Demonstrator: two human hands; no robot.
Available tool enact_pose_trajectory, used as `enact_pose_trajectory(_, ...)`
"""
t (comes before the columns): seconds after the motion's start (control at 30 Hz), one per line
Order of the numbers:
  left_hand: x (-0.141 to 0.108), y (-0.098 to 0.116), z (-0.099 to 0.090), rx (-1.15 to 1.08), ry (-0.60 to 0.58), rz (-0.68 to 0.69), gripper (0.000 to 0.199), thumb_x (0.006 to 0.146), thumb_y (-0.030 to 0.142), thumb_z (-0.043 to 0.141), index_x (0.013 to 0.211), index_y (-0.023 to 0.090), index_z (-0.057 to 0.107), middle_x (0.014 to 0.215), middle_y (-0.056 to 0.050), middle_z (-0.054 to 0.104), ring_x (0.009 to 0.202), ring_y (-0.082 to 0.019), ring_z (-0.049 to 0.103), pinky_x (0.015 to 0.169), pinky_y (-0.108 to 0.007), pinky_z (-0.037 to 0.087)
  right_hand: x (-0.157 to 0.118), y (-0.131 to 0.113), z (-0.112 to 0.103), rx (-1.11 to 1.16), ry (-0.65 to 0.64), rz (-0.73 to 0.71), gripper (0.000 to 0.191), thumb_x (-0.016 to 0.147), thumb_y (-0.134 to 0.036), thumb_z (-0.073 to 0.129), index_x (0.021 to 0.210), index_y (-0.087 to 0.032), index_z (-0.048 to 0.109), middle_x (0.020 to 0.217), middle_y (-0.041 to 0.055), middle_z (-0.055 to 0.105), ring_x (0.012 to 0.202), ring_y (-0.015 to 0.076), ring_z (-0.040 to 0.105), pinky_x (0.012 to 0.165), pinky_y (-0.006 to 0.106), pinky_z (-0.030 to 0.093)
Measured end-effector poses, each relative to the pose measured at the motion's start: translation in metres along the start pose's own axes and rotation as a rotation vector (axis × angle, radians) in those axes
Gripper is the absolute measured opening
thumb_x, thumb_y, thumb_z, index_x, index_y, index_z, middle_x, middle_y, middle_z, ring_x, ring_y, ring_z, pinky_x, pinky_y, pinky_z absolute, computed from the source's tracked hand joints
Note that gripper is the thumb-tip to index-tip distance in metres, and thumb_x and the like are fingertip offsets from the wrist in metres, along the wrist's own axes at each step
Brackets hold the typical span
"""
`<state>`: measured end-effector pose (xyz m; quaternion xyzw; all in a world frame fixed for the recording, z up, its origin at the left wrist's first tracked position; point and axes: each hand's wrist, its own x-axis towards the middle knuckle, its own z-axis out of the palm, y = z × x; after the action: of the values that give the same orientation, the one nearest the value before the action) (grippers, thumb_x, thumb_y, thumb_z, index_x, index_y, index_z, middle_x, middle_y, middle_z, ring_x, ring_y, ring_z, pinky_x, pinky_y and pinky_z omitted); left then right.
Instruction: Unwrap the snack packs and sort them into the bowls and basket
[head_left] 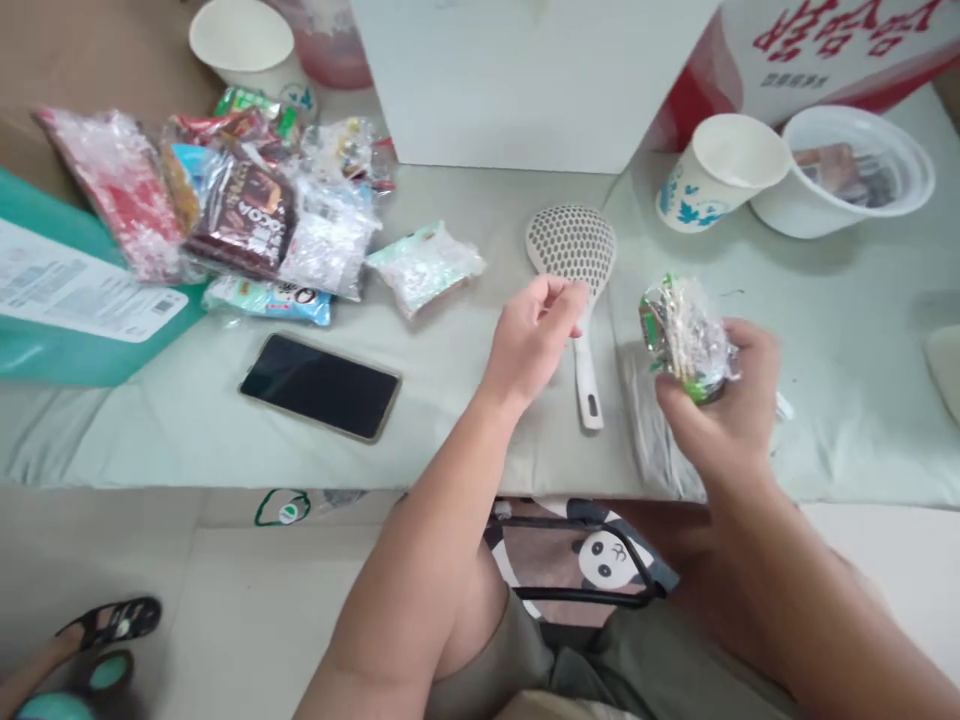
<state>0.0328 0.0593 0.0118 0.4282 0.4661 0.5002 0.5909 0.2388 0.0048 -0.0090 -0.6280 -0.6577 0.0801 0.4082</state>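
My right hand grips a crinkled clear plastic packet with green edges, held up above the cloth-covered table. The packet's contents are hard to make out. My left hand has its fingers curled into a pinch over the neck of a pale slotted strainer ladle. Whether anything small is between those fingertips is hidden. Below them the ladle's handle points toward me on the cloth. Beneath my right hand lies a folded clear plastic bag. Left of the ladle is a pale green wrapped packet.
A phone lies at left, below a heap of snack packets. Behind stand a white box, a paper cup and a white tub with wrapped items. A teal container stands far left. Someone's sandalled foot shows below.
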Motion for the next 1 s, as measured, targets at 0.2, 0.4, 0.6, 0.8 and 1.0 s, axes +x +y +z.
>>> enact_pose_trajectory(0.2,-0.009,-0.025,0.043,0.180,-0.429,0.154,0.086,0.083,0.058,0.076,0.152,0.037,0.029,0.135,-0.010,0.063,0.109,-0.025,0.073,0.084,-0.037,0.063,-0.014,0.000,-0.003,-0.044,0.093,-0.244,0.059,0.076,-0.024,0.072,0.132,-0.027,0.054,0.117,0.0118,0.044,0.123,0.0352,0.053,0.104,0.059,0.052)
enact_pose_trajectory(0.4,0.000,-0.049,0.056,0.387,-0.379,0.413,0.090,0.094,0.059,0.063,0.158,0.044,0.000,0.138,-0.011,0.062,0.113,-0.026,0.073,0.089,-0.043,0.063,-0.016,0.015,-0.021,0.133,-0.043,-0.343,0.066,0.083,-0.029,0.065,0.145,-0.027,0.042,0.132,0.0139,0.047,0.143,0.0379,0.043,0.115,0.064,0.044)
enact_pose_trajectory(0.6,0.015,-0.058,0.048,0.451,-0.334,0.524,0.077,0.098,0.062,0.053,0.158,0.047,0.007,0.138,-0.011,0.061,0.109,-0.025,0.074,0.087,-0.043,0.062,-0.001,0.063,-0.054,-0.166,-0.054,-0.006,0.043,0.089,-0.026,0.057,0.131,-0.018,0.058,0.129,0.0200,0.057,0.126,0.0366,0.057,0.109,0.061,0.045)
enact_pose_trajectory(0.8,0.019,-0.060,0.047,0.304,-0.441,0.495,0.084,0.090,0.066,0.063,0.156,0.043,0.016,0.137,-0.012,0.059,0.104,-0.027,0.074,0.084,-0.045,0.063,0.007,0.096,-0.054,-0.411,-0.238,0.219,0.027,0.087,-0.032,0.057,0.105,-0.016,0.068,0.112,0.0205,0.062,0.109,0.0394,0.058,0.094,0.058,0.049)
enact_pose_trajectory(1.0,0.015,-0.058,0.047,0.284,-0.514,0.416,0.089,0.084,0.060,0.073,0.154,0.041,0.020,0.117,-0.007,0.064,0.088,-0.023,0.074,0.077,-0.041,0.064,0.021,0.070,-0.053,-0.011,-0.134,0.423,0.006,0.088,-0.027,0.051,0.093,-0.023,0.052,0.079,0.0049,0.057,0.069,0.0222,0.053,0.067,0.040,0.046)
